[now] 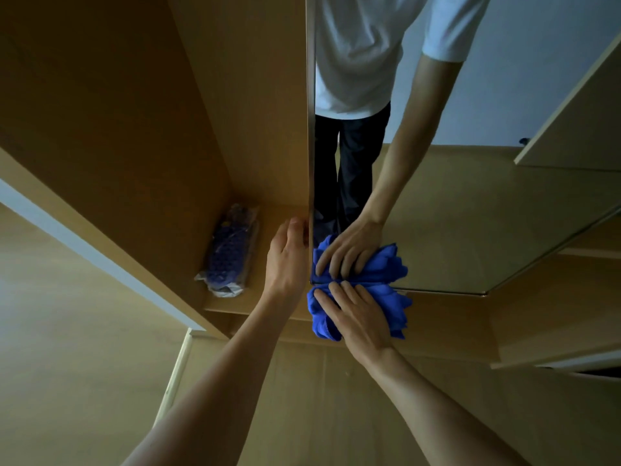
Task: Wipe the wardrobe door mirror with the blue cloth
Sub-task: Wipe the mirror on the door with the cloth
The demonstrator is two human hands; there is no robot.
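Note:
The wardrobe door mirror (470,203) stands open in front of me, seen from above, and reflects a person in a white shirt and dark trousers. A bunched blue cloth (393,307) is pressed against the mirror's bottom edge under my right hand (356,314), whose fingers lie flat on it. The cloth and hand are doubled in the glass. My left hand (285,257) grips the door's left edge (311,163), fingers curled around it.
Inside the wooden wardrobe (134,112) a plastic-wrapped purple item (228,253) lies on the bottom shelf, left of the door. Light wooden floor (67,331) spreads at the left. Another wardrobe door (571,344) shows at the right.

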